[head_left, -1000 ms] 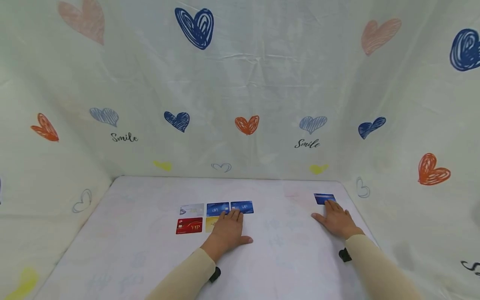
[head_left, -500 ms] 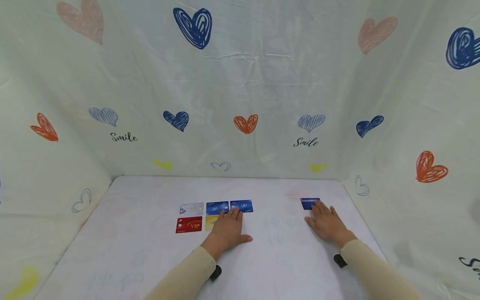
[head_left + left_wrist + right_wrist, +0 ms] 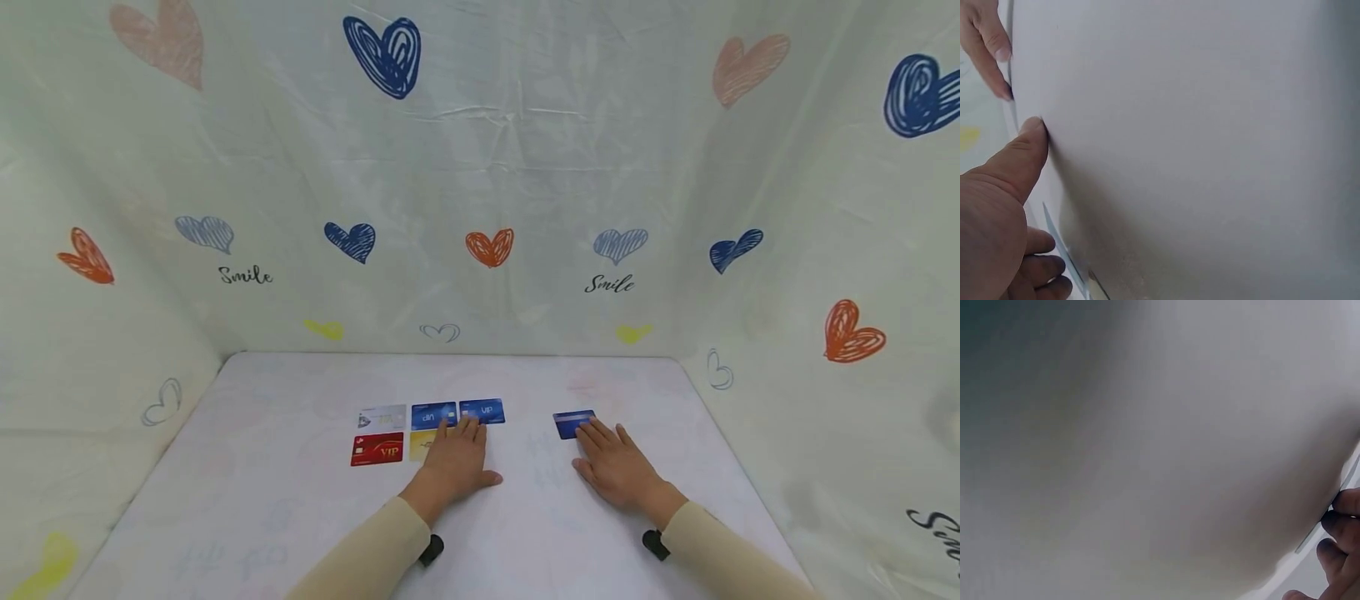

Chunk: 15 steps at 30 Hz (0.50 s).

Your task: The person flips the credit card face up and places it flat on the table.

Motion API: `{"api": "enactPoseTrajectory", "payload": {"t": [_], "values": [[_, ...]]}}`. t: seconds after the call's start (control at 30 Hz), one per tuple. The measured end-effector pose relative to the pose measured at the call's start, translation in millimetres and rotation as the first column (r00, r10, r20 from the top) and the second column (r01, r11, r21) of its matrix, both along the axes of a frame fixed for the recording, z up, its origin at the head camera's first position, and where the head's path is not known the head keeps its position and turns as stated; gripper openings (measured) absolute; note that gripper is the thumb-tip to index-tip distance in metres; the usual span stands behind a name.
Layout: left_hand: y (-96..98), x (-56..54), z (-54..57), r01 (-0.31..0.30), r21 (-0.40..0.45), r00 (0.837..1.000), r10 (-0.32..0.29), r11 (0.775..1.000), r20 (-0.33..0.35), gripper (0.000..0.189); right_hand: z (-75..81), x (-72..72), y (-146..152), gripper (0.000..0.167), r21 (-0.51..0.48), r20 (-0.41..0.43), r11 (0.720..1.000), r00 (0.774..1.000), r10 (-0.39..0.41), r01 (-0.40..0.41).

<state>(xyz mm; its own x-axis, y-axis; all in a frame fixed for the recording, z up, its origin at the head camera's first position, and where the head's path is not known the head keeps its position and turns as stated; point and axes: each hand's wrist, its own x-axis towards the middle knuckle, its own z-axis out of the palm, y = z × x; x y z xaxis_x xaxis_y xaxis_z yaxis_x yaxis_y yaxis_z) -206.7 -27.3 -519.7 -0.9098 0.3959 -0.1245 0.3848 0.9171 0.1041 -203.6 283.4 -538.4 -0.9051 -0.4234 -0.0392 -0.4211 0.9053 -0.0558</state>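
On the white table a dark blue card (image 3: 567,424) with a pale stripe lies flat, its right part covered by the fingers of my right hand (image 3: 617,467), which rest straight on it. My left hand (image 3: 456,461) lies flat with fingertips on the lower edge of a blue VIP card (image 3: 487,410); its thumb points right. Left of that sits another blue card (image 3: 433,414), printed upside down. A yellow card (image 3: 420,446) is partly hidden under the left hand. In the left wrist view the left thumb (image 3: 1032,134) touches the table.
A silver card (image 3: 382,417) and a red VIP card (image 3: 377,449) form the left end of the card group on the table (image 3: 247,483). A cloth curtain (image 3: 487,150) with printed hearts hangs behind and on both sides.
My right hand has slid the striped blue card left across the table, from near the right edge toward the card group. The left hand has stayed in place.
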Motion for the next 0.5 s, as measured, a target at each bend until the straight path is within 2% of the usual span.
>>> {"api": "enactPoseTrajectory", "payload": {"t": [0.3, 0.5], "values": [[-3.8, 22.0, -2.8, -0.007, 0.049, 0.999, 0.005, 0.999, 0.037, 0.087, 1.8, 16.8, -40.1, 0.062, 0.047, 0.010, 0.998, 0.999, 0.050, -0.051], [-0.1, 43.6, -3.2, 0.054, 0.056, 0.996, -0.058, 0.997, 0.065, 0.084, 0.1, 26.6, -64.7, 0.061, 0.059, 0.009, 0.994, 0.995, 0.095, -0.095]]}}
